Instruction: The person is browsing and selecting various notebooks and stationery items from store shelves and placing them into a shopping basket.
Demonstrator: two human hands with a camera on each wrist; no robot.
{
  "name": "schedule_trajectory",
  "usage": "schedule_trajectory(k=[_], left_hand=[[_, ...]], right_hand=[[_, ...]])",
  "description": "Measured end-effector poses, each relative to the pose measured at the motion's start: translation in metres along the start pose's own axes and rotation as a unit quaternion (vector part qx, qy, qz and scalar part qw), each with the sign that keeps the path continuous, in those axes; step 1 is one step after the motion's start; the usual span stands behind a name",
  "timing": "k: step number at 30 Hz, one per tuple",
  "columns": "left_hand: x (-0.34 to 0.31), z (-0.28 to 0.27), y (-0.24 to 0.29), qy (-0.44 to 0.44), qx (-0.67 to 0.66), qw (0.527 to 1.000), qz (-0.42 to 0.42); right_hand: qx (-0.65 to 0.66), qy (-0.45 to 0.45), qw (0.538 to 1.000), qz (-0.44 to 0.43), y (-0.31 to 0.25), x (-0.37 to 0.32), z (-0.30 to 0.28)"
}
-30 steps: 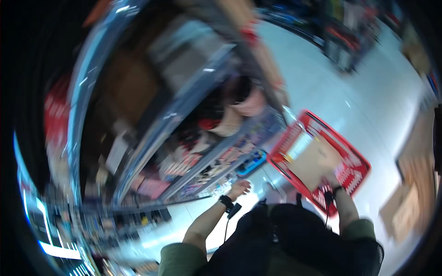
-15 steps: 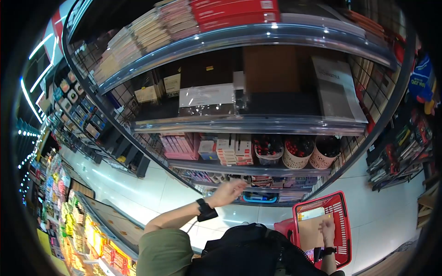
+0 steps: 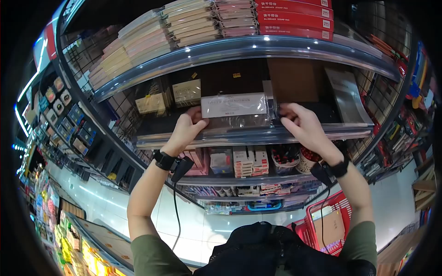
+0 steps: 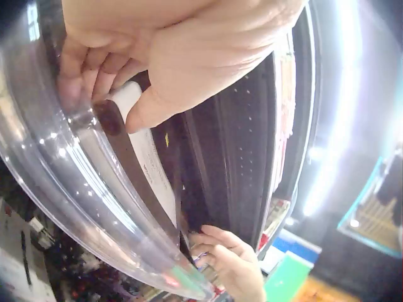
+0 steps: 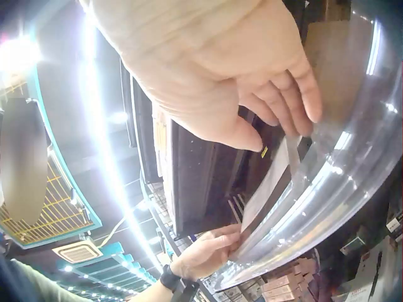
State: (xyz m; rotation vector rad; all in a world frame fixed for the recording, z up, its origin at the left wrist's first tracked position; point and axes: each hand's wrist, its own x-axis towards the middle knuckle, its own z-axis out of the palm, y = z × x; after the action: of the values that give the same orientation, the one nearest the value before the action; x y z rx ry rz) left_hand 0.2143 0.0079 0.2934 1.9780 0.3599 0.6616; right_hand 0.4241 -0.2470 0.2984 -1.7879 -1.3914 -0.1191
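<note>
A dark notebook (image 3: 232, 85) in clear wrap, with a white paper band (image 3: 235, 106), lies on the middle shelf behind its clear front lip (image 3: 239, 137). At its left end my left hand (image 3: 185, 131) pinches the edge; in the left wrist view the thumb of that hand (image 4: 195, 60) rests on the white band (image 4: 151, 167). My right hand (image 3: 305, 128) is beside the right end, fingers loosely bent. In the right wrist view this hand (image 5: 220, 75) hangs over the lip, its thumb apart from the fingers; whether it touches the notebook is unclear.
Red stamp pad boxes (image 3: 294, 19) and stacked pads (image 3: 193, 23) fill the shelf above. Small boxes (image 3: 251, 161) and a pen cup (image 3: 307, 161) stand below. A red shopping basket (image 3: 313, 230) holding a brown item is on the floor at the lower right.
The view has turned to face the shelf. My right hand has risen from over the basket to the notebook's right side, and my left hand has come up and taken the notebook's left edge.
</note>
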Motion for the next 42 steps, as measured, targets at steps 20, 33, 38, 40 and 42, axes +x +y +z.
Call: schedule_trajectory(k=[20,33,38,40,42], left_hand=[[0.027,0.013,0.043,-0.108,-0.289,0.945,-0.107],[-0.054,0.093,0.05,-0.23,-0.301,0.922,-0.08],[-0.075,0.148,0.024,-0.391,-0.179,0.897,-0.106],[-0.081,0.185,0.024,-0.445,-0.194,0.862,-0.144],[-0.094,0.228,0.024,-0.495,-0.205,0.821,-0.2]], right_hand=[[0.297,0.05,0.944,0.137,0.004,0.013,0.02],[0.482,-0.027,0.861,0.163,0.004,-0.095,-0.031],[0.433,-0.034,0.864,0.256,0.03,-0.21,-0.048],[0.443,0.003,0.84,0.312,0.038,-0.26,-0.046],[0.418,0.047,0.834,0.356,0.047,-0.318,-0.036]])
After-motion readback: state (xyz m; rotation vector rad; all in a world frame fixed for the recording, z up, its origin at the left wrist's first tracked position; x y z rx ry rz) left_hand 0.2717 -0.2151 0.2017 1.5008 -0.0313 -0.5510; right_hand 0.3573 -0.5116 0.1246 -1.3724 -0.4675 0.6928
